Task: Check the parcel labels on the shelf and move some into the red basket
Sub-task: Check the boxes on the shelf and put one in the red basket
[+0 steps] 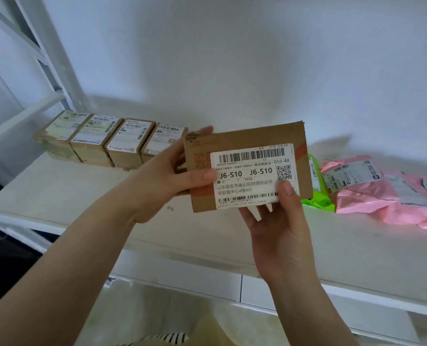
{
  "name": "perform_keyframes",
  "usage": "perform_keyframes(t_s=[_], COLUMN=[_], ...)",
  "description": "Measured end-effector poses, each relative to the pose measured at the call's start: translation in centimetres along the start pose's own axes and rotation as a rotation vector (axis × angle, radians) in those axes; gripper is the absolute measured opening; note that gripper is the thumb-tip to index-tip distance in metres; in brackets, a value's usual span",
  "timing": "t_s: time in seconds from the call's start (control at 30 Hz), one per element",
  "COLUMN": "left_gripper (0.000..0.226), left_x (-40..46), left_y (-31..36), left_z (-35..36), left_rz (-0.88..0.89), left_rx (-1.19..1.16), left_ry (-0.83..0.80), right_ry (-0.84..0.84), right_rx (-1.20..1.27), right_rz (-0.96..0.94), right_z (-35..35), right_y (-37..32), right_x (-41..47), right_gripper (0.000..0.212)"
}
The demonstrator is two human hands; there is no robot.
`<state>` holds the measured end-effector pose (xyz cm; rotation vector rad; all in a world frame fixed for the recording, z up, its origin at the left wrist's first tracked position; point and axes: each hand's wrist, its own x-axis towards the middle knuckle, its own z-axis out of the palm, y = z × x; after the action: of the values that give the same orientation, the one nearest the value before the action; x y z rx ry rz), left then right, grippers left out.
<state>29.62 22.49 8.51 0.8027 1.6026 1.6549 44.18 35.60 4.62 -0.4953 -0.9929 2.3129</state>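
White shelf point(87, 196) against pale wall point(232, 58) carries boxed and bagged parcels.

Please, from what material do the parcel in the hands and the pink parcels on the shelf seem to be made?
The held parcel looks like brown corrugated cardboard, matt, with a frayed top edge and a white paper label. Both hands, left hand and right hand, hold it. The pink parcels look like thin plastic mailer bags: glossy, wrinkled, with light reflections.
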Motion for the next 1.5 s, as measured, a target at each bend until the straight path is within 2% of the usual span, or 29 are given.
perform_keyframes(t_s=[0.1,0.17,0.23,0.33,0.47,0.57,0.7,0.83,0.9,1.0,1.1,1.2,1.33,1.5], left_gripper=[0.066,0.066,0.073,0.064,0.07,0.072,0.051,0.027,0.028,0.041,0.044,0.052,0.022,0.014], left_x=[-0.9,-1.4,-2.0,-3.3,-5.5,-6.6,-8.1,-10.0,-10.9,-12.4,-14.5,-17.0,-20.5,-23.3], left_y=[0.4,0.8,1.0,0.1,-2.7,-4.9,-6.5,-7.8,-8.8,-10.6,-12.7,-15.0,-18.1,-20.9], left_z=[0.4,0.5,1.0,3.1,6.4,10.0,16.6,24.1,28.0,34.3,41.4,48.6,57.0,65.3], left_rz=[-0.051,-0.11,-0.18,-0.223,-0.226,-0.269,-0.283,-0.275,-0.286,-0.321,-0.372,-0.422,-0.473,-0.476], left_rx=[0.194,0.343,0.423,0.398,0.295,0.223,0.193,0.22,0.254,0.321,0.335,0.354,0.421,0.469], left_ry=[-0.072,-0.173,-0.302,-0.452,-0.544,-0.608,-0.679,-0.773,-0.812,-0.898,-0.982,-1.031,-1.104,-1.164], right_ry=[0.045,0.075,0.117,0.214,0.36,0.488,0.586,0.678,0.751,0.859,0.948,1.036,1.111,1.188], right_rx=[-0.072,-0.122,-0.19,-0.277,-0.336,-0.347,-0.316,-0.292,-0.271,-0.219,-0.191,-0.149,-0.077,-0.055], right_rz=[-0.069,-0.122,-0.173,-0.203,-0.174,-0.219,-0.256,-0.25,-0.255,-0.27,-0.262,-0.242,-0.178,-0.124], right_z=[-1.0,-1.7,-2.4,-3.6,-5.9,-8.0,-11.1,-14.5,-17.0,-21.4,-26.5,-31.6,-37.7,-44.2], right_y=[-0.6,-1.0,-0.9,-0.3,0.2,0.1,0.0,-0.3,-1.1,-2.9,-4.7,-6.5,-8.7,-11.2], right_x=[-1.4,-2.7,-4.7,-8.3,-12.6,-16.4,-21.5,-26.2,-28.6,-32.6,-36.9,-41.5,-47.6,-52.5], right_gripper=[0.098,0.092,0.099,0.104,0.11,0.1,0.107,0.099,0.096,0.091,0.078,0.077,0.086,0.07])
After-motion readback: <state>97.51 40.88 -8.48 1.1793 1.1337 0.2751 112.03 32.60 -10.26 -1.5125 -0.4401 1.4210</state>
